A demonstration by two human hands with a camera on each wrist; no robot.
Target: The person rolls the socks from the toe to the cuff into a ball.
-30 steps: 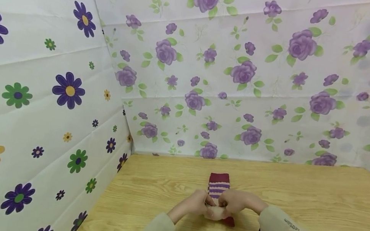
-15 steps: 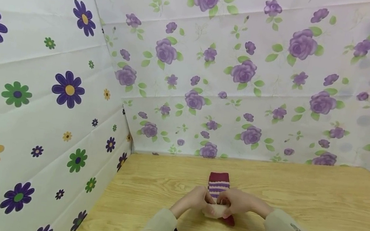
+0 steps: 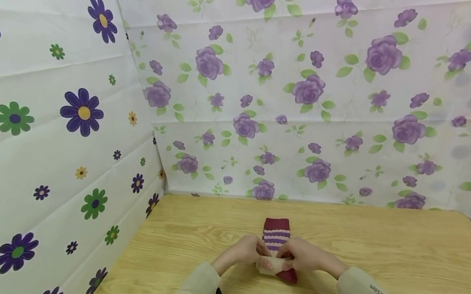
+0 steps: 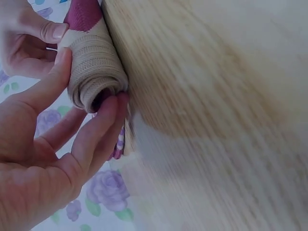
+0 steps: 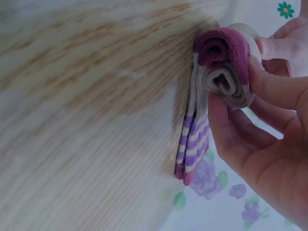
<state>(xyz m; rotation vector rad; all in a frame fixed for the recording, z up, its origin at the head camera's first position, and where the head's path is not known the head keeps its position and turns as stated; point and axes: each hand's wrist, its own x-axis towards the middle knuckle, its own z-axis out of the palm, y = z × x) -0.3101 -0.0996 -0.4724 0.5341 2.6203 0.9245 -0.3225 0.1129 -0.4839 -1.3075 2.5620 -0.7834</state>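
A pair of beige socks with purple stripes and maroon cuffs and tips lies on the table, cuffs pointing away from me. Its near part is wound into a thick roll. At the roll's left end my left hand grips it, thumb on the outside and fingertips at the coiled opening. My right hand pinches the other end between thumb and fingers. Two coils, one maroon and one beige, show there in the right wrist view. The striped leg part stretches flat beyond the roll, two layers together.
The wood-grain table extends to both sides of the socks. A white sheet with purple roses hangs behind it, and a daisy-patterned sheet borders the left side.
The hands have eased a little apart, so more of the beige roll and its maroon patch shows between them. The head view has shifted slightly.
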